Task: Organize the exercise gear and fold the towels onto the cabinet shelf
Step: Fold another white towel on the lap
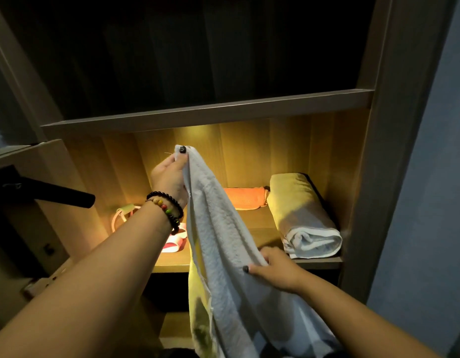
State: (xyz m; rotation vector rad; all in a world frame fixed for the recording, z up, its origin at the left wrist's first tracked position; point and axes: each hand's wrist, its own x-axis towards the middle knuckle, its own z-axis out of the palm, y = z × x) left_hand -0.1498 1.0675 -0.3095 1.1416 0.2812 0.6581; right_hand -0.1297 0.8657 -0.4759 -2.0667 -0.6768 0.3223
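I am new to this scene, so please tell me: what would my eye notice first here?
First, the white towel hanging in the middle, pinched high by the left hand and lower by the right hand. Behind it, on the lit shelf, a rolled towel lies at the right.

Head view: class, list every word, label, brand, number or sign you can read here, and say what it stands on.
None can be read.
The white towel held by the left hand and right hand: no visible label or print.
The rolled towel and orange cloth on the shelf: no text showing.
The pink bands: too dim to tell.
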